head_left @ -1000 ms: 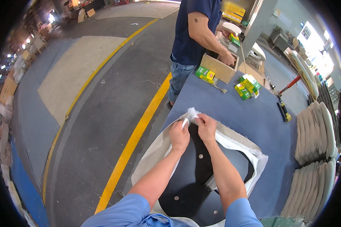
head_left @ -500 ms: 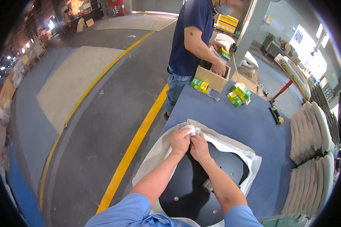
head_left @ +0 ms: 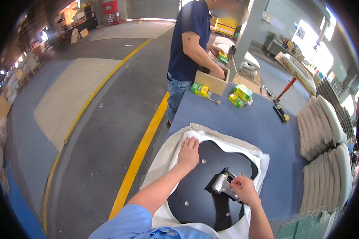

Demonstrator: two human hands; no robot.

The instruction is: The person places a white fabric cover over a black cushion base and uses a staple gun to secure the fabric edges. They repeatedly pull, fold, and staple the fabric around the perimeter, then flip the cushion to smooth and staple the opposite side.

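A black seat board (head_left: 203, 187) with several holes lies on white padding (head_left: 255, 207) and beige fabric (head_left: 159, 167) at the near end of the table. My left hand (head_left: 188, 153) rests on the folded white edge at the board's far left, fingers stretched out and pressing it down. A silver and black staple gun (head_left: 221, 182) lies over the right half of the board. Around its handle, the fingers of my right hand (head_left: 245, 189) are closed.
Beyond, a co-worker (head_left: 187, 44) reaches into a wooden box (head_left: 213, 81) on the blue-grey table (head_left: 211, 115). Green and yellow boxes (head_left: 240, 95) and another staple gun (head_left: 281, 111) lie there. Stacked cushions (head_left: 319, 127) line the right edge.
Both hands were pinching the white edge at the far side together. My right hand has left it, moving back to grip the staple gun; my left has flattened onto the edge.
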